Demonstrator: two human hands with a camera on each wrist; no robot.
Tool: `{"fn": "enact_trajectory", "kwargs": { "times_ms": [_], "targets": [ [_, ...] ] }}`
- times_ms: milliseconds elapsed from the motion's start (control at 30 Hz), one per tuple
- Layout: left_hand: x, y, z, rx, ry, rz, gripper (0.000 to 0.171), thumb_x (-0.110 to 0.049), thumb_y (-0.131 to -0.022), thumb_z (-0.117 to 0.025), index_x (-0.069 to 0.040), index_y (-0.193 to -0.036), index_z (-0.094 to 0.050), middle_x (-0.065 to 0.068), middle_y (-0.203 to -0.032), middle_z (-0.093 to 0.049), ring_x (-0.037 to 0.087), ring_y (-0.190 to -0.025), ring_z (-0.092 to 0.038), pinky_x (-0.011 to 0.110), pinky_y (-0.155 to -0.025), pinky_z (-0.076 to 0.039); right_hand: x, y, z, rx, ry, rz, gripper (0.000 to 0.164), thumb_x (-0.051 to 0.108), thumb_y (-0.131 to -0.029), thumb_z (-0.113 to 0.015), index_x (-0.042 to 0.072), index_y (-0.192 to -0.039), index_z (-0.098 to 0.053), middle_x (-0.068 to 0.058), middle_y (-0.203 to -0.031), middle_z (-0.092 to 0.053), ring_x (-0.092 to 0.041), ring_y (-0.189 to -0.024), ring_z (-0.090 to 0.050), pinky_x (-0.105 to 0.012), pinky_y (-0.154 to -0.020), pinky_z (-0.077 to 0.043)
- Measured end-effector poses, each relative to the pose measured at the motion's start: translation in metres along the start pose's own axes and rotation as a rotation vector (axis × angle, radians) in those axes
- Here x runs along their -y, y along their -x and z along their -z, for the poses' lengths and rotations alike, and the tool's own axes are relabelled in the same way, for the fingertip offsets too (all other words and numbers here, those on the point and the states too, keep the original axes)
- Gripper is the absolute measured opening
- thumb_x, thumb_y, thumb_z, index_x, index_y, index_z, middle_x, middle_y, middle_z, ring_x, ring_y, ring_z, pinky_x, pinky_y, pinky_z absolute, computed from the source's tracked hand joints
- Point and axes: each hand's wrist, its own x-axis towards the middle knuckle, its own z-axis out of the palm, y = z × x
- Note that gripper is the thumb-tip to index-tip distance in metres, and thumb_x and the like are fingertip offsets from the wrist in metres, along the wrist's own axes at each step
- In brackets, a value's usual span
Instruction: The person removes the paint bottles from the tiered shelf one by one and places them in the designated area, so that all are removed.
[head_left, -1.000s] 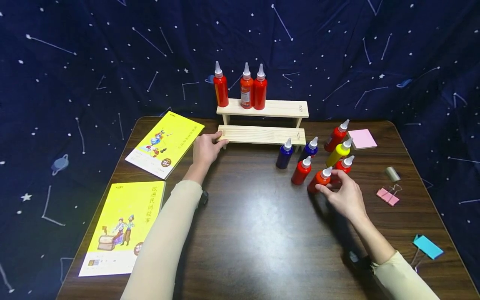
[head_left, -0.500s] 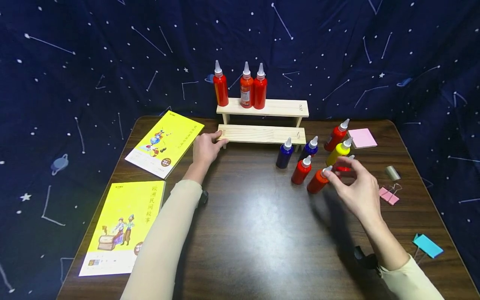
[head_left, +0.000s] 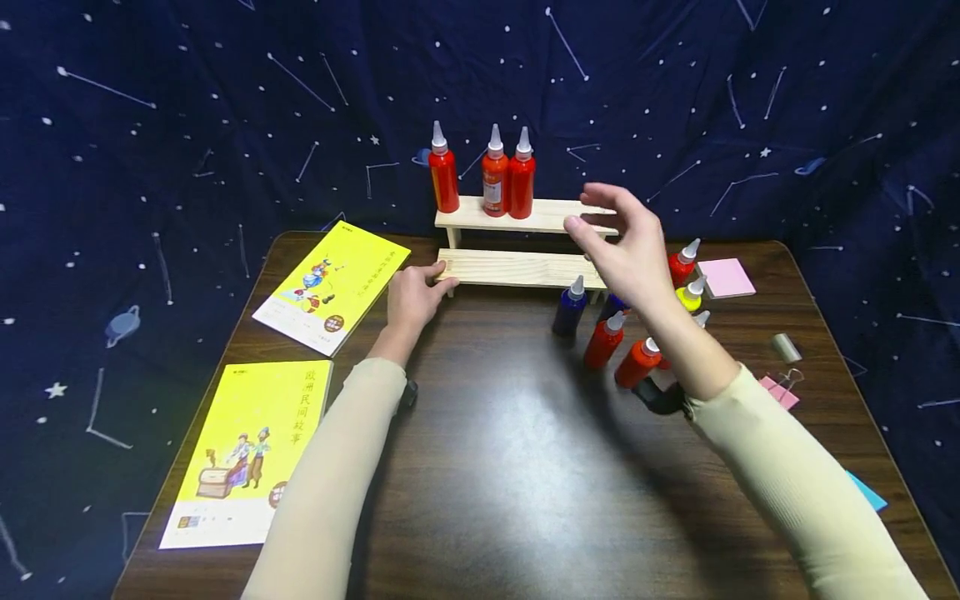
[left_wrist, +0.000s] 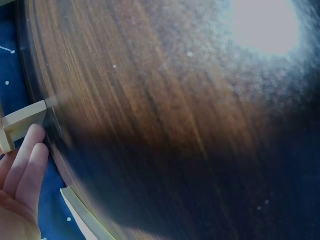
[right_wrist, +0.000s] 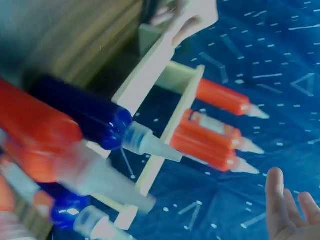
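Observation:
My left hand [head_left: 412, 297] grips the left end of the lower step of a two-step wooden shelf [head_left: 517, 268], thumb at the front edge. My empty right hand [head_left: 630, 250] is raised before the shelf's right end, thumb and fingers apart and curved. On the upper step stand a red paint bottle [head_left: 445, 182], an orange-red bottle [head_left: 495, 187] and another red bottle [head_left: 522, 192], all with pointed white caps. Below my right hand, upright on the table, are a blue bottle [head_left: 570, 312], a red bottle [head_left: 602, 343] and an orange-red bottle [head_left: 637, 365].
My right forearm partly hides several bottles, among them a yellow bottle [head_left: 688, 297] and a red bottle [head_left: 681, 265]. Pink sticky notes [head_left: 726, 277], a grey-white cylinder [head_left: 786, 347] and a pink binder clip [head_left: 780, 392] lie right. Two yellow books [head_left: 330, 287] lie left.
My right hand has let go of the orange-red bottle, drawn back, then risen up and left towards the shelf. My left hand has stayed at the lower step; the bottles have not moved.

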Motion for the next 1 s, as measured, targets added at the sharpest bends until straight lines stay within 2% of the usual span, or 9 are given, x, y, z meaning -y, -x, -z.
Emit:
{"fn": "enact_trajectory", "kwargs": {
  "times_ms": [100,167,333,433,533,600,667,767,1000],
  "targets": [
    [0.001,0.0,0.0,-0.008,-0.009,-0.004,0.051,-0.044,-0.078,-0.077,-0.021,-0.122,-0.066,-0.001,-0.12,-0.065,0.027,-0.086,-0.065,0.032,-0.055,-0.042,-0.005,-0.037,-0.022,0.042,0.065,-0.053,0.053,0.027,-0.087,-0.071,0.01,-0.134,-0.054,-0.006,-0.132,-0.059,-0.022,-0.113,-0.061,-0.03,-0.088,-0.051],
    [0.001,0.0,0.0,-0.01,-0.014,-0.011,0.051,-0.044,-0.078,-0.077,-0.021,-0.121,-0.066,-0.001,-0.119,-0.066,0.027,-0.086,-0.065,0.032,-0.056,-0.043,-0.01,-0.059,-0.034,0.075,0.097,-0.12,0.057,0.029,-0.088,-0.07,0.011,-0.138,-0.049,-0.007,-0.137,-0.055,-0.023,-0.118,-0.058,-0.033,-0.09,-0.051],
    [0.001,0.001,0.001,0.004,-0.008,-0.005,0.051,-0.044,-0.078,-0.077,-0.021,-0.122,-0.066,0.001,-0.117,-0.067,0.027,-0.079,-0.062,0.033,-0.054,-0.041,-0.026,-0.097,-0.056,0.158,-0.011,-0.358,0.069,0.029,-0.09,-0.067,0.014,-0.148,-0.035,-0.006,-0.149,-0.04,-0.022,-0.128,-0.048,-0.034,-0.08,-0.055],
    [0.001,0.001,0.001,0.009,-0.006,0.007,0.052,-0.044,-0.077,-0.077,-0.022,-0.123,-0.065,0.001,-0.117,-0.067,0.025,-0.076,-0.061,0.033,-0.053,-0.039,-0.034,-0.111,-0.066,0.188,-0.041,-0.435,0.074,0.027,-0.091,-0.065,0.017,-0.152,-0.026,-0.001,-0.154,-0.031,-0.02,-0.129,-0.045,-0.034,-0.082,-0.055],
    [0.0,0.001,0.001,0.009,-0.009,0.009,0.052,-0.044,-0.077,-0.077,-0.022,-0.123,-0.065,0.0,-0.117,-0.067,0.025,-0.078,-0.062,0.032,-0.053,-0.04,-0.039,-0.119,-0.073,0.197,0.01,-0.419,0.076,0.023,-0.092,-0.064,0.019,-0.154,-0.02,0.0,-0.157,-0.027,-0.02,-0.129,-0.045,-0.035,-0.086,-0.053],
    [-0.001,-0.001,0.001,0.002,-0.015,0.003,0.052,-0.045,-0.077,-0.077,-0.022,-0.123,-0.065,0.0,-0.116,-0.067,0.026,-0.083,-0.064,0.032,-0.055,-0.042,-0.04,-0.123,-0.076,0.186,0.061,-0.387,0.075,0.021,-0.092,-0.063,0.019,-0.154,-0.02,0.0,-0.156,-0.029,-0.019,-0.131,-0.043,-0.033,-0.096,-0.047],
    [-0.003,-0.002,0.002,-0.002,-0.013,-0.008,0.052,-0.044,-0.077,-0.077,-0.022,-0.122,-0.065,0.001,-0.116,-0.068,0.028,-0.087,-0.064,0.033,-0.057,-0.043,-0.04,-0.124,-0.079,0.163,0.142,-0.365,0.072,0.022,-0.093,-0.062,0.02,-0.153,-0.024,-0.001,-0.154,-0.033,-0.017,-0.134,-0.04,-0.027,-0.103,-0.039],
    [-0.003,-0.002,0.002,-0.014,-0.011,-0.015,0.051,-0.044,-0.077,-0.077,-0.021,-0.122,-0.066,0.001,-0.115,-0.068,0.03,-0.092,-0.065,0.033,-0.059,-0.045,-0.041,-0.124,-0.084,0.124,0.2,-0.36,0.063,0.024,-0.093,-0.062,0.022,-0.15,-0.034,0.0,-0.147,-0.044,-0.016,-0.133,-0.042,-0.025,-0.108,-0.031],
    [0.002,0.002,0.003,-0.007,-0.01,-0.004,0.052,-0.042,-0.076,-0.079,-0.021,-0.122,-0.066,0.001,-0.115,-0.068,0.03,-0.095,-0.065,0.034,-0.063,-0.047,-0.046,-0.117,-0.093,0.062,0.263,-0.362,0.052,0.029,-0.093,-0.063,0.024,-0.142,-0.047,-0.001,-0.134,-0.057,-0.019,-0.123,-0.051,-0.031,-0.103,-0.037]
  ]
}}
